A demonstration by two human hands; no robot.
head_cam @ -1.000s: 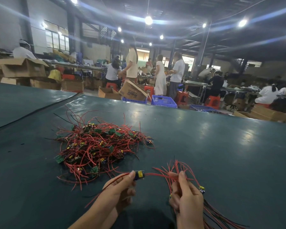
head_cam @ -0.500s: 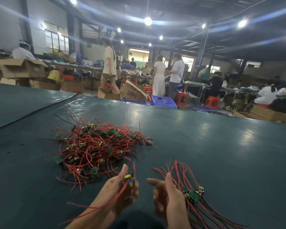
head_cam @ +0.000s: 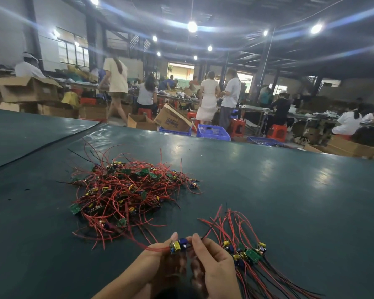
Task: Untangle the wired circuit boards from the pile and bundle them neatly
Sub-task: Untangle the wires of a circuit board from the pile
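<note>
pinching one small circuit board between both hands, i had my left hand and right hand close together over the near part of the desk, fingers clamped on it, its red wire trailing left. the tangled pile lay ahead to the left, apart from the sorted bundle lying just beside my right hand.

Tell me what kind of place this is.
Probably an electronics assembly workshop: a pile of wired circuit boards on a long worktable, other workers behind it, and cardboard boxes and blue crates around them.
</note>
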